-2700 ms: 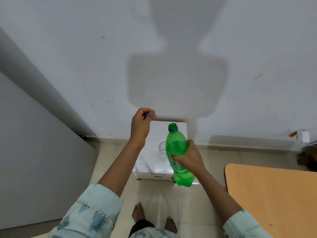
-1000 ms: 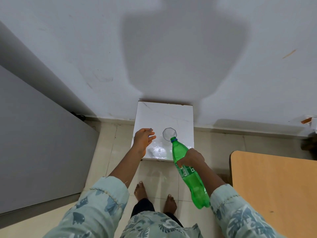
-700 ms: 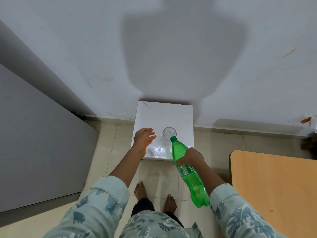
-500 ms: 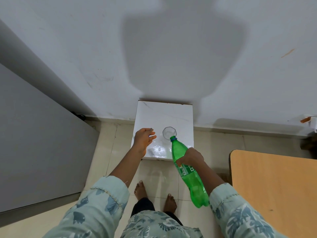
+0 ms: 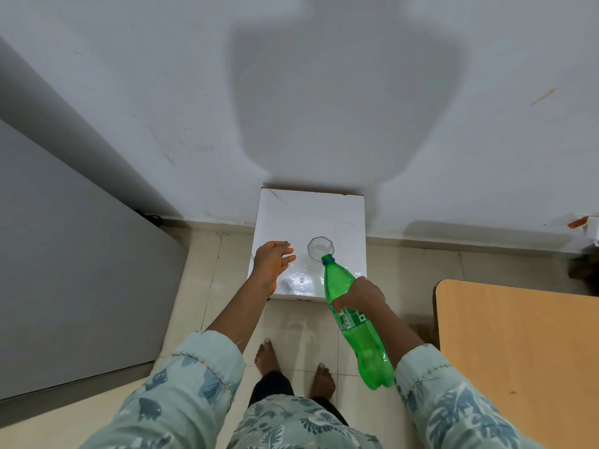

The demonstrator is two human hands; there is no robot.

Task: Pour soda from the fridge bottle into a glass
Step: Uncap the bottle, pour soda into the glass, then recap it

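A green soda bottle (image 5: 363, 345) is gripped around its middle by my right hand (image 5: 358, 294). It is uncapped and tilted, its blue-ringed mouth at the near rim of a clear glass (image 5: 319, 246). The glass stands upright on a small white table (image 5: 311, 212) against the wall. To the left of the glass my left hand (image 5: 270, 262) hovers over the table, a small bluish bottle cap (image 5: 286, 243) pinched at its fingertips and the other fingers spread. I cannot make out any liquid in the glass.
A grey fridge side (image 5: 64, 254) fills the left. A wooden table (image 5: 518, 351) juts in at the right, close to my right arm. My bare feet (image 5: 291, 367) stand on the tiled floor in front of the white table.
The upright bottle has been lowered and tilted, bringing its mouth to the glass rim. My left hand came down beside the glass. Over the last second almost nothing moved.
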